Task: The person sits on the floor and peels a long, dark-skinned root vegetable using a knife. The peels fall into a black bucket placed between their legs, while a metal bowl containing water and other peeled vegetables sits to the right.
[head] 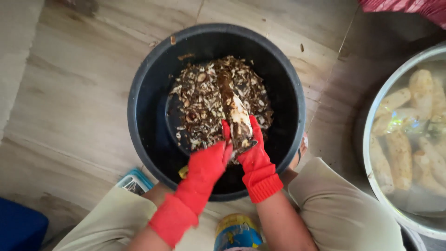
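1. Nearest the camera, a yellow-and-blue can (237,231) sits between the person's knees, just below both wrists.
2. Both hands wear red rubber gloves and meet over a black plastic tub (144,107).
3. Left hand (209,162) is curled closed around the near end of a long root (234,111), its fingers pressed against the root's left side.
4. Right hand (254,148) is also closed, gripping the root from the right; a dark blade-like edge (246,148) shows under its fingers, though what tool it belongs to cannot be told.
5. That root runs away from the hands toward the far side of the tub, partly pale where peeled and still dark brown at its far end.
6. Under and beyond the hands, a heap of brown and white peelings (204,102) covers the tub's bottom.
7. Well to the right of the right hand, a metal basin (371,158) holds peeled pale roots (399,158) in water.
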